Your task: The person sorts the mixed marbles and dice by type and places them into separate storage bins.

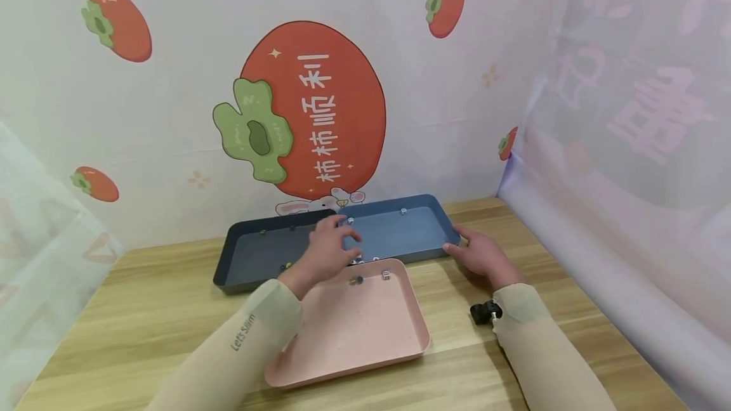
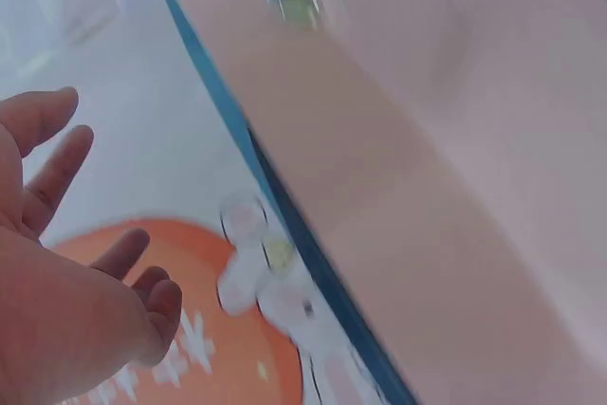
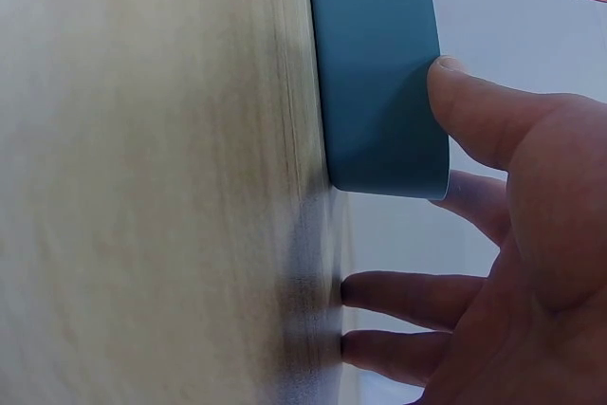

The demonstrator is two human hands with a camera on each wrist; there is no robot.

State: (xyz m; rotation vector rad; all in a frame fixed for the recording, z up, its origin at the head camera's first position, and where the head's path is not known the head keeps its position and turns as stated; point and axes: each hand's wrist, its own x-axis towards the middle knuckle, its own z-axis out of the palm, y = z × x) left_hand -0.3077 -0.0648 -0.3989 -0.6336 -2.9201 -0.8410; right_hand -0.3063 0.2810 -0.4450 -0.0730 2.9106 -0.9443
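My left hand [image 1: 327,249] hovers over the place where the three trays meet, its fingers spread and apart. Nothing shows between those fingers in the left wrist view, where the hand [image 2: 81,272] is at the left. My right hand [image 1: 482,254] holds the near right corner of the blue tray [image 1: 400,236]; thumb and index finger lie on either side of that corner in the right wrist view. White dice [image 1: 403,211] lie in the blue tray. The pink tray [image 1: 365,335] holds a white die [image 1: 386,274] and small dark and tan pieces [image 1: 356,280].
A dark grey tray [image 1: 257,252] with a few small pieces stands left of the blue one. A black clip-like object [image 1: 485,312] is by the right sleeve. Behind the wooden table [image 1: 160,316] hangs a white cloth [image 1: 183,113] printed with persimmons.
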